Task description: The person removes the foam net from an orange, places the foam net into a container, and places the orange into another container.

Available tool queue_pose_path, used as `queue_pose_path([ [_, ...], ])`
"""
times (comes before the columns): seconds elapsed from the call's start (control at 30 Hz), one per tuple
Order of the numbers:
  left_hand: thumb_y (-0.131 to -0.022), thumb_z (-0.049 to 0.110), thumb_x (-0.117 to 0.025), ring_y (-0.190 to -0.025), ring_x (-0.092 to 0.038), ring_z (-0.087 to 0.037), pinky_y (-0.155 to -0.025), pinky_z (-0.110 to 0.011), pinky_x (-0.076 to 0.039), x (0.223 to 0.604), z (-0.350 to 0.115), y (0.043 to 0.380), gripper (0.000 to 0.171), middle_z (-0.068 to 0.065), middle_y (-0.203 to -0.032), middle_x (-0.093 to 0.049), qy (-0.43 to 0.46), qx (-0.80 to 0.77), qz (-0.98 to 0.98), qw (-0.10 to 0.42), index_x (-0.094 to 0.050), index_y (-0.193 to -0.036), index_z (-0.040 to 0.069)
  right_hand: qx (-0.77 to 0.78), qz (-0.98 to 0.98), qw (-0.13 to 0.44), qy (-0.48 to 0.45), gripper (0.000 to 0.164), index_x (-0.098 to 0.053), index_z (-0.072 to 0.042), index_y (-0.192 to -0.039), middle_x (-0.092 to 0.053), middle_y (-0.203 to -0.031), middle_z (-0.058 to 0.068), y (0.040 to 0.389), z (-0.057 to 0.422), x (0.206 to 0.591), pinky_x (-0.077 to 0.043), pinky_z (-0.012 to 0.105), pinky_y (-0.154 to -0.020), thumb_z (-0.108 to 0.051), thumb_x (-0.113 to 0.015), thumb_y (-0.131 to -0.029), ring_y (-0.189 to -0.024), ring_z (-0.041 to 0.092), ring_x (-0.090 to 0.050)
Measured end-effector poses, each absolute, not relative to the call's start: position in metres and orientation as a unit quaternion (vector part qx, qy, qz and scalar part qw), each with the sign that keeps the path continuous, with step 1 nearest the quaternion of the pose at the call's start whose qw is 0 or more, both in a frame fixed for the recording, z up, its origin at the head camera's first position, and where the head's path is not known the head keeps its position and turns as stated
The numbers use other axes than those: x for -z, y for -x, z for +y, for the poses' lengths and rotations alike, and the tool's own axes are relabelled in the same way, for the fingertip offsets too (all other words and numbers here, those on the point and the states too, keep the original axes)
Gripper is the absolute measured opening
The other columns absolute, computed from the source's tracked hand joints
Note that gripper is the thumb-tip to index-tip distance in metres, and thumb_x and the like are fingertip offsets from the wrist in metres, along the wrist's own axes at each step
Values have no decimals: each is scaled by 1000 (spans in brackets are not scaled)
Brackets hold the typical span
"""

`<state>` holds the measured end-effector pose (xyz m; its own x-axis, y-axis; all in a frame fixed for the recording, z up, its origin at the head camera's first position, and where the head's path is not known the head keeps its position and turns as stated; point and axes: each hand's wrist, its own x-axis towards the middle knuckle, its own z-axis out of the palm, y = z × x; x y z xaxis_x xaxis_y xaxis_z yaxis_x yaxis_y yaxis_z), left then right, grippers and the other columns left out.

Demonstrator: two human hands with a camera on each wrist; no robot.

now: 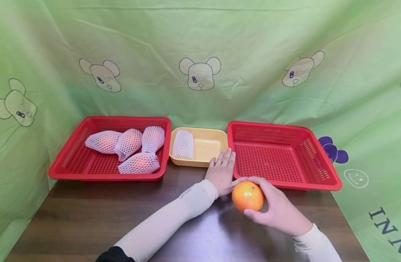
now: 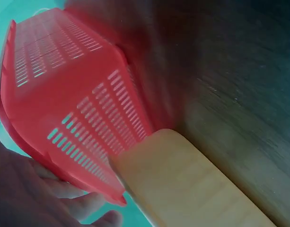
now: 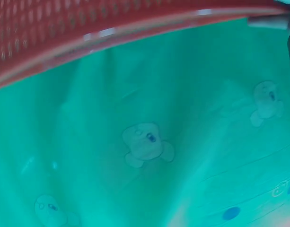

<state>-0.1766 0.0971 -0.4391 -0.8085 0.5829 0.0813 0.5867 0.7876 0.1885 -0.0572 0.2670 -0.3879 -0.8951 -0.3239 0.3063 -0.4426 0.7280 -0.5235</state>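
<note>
My right hand (image 1: 282,211) grips a round, glossy orange (image 1: 247,196) between thumb and fingers, above the table in front of the right red basket (image 1: 318,185). My left hand (image 1: 221,176) lies with straight fingers at that basket's left rim, near the right end of the yellow tray (image 1: 200,163); its thumb reaches toward the orange. The left wrist view shows the left fingers (image 2: 83,205) along the red basket's rim (image 2: 21,137), beside the yellow tray (image 2: 178,179). Neither the right hand nor the orange can be made out in the right wrist view.
A left red basket (image 1: 105,177) holds several fruits in white foam nets (image 1: 139,163). One white foam net (image 1: 183,144) lies in the yellow tray's left part. A green printed cloth (image 1: 200,36) hangs behind and beside the brown wooden table (image 1: 89,211).
</note>
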Motion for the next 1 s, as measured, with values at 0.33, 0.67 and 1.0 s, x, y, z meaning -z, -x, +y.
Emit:
queue_pose_path([
  [0.33, -92, 64, -55, -150, -24, -27, -114, -49, -29, 442, 111, 171, 99, -9, -169, -8, 281, 116, -953, 9, -14, -162, 8, -303, -934, 96, -164, 71, -50, -14, -134, -61, -117, 0, 90, 293, 371, -54, 40, -78, -26, -89, -76, -97, 15, -60],
  [0.67, -92, 76, -42, -149, -24, -25, -115, -47, -26, 442, 115, 170, 100, -5, -169, -10, 252, 155, -955, 6, -16, -162, 9, -270, -950, 77, -139, 71, -47, -8, -133, -61, -116, 11, 128, 307, 362, -53, 51, -80, -32, -86, -79, -95, 25, -62],
  [1.0, -92, 76, -41, -148, -28, -24, -115, -46, -26, 442, 115, 169, 100, -5, -169, -10, 250, 158, -955, 4, -15, -162, 9, -264, -960, 29, -91, 77, -41, -6, -140, -60, -119, 18, 190, 323, 358, -50, 53, -81, -42, -79, -85, -97, 34, -61],
])
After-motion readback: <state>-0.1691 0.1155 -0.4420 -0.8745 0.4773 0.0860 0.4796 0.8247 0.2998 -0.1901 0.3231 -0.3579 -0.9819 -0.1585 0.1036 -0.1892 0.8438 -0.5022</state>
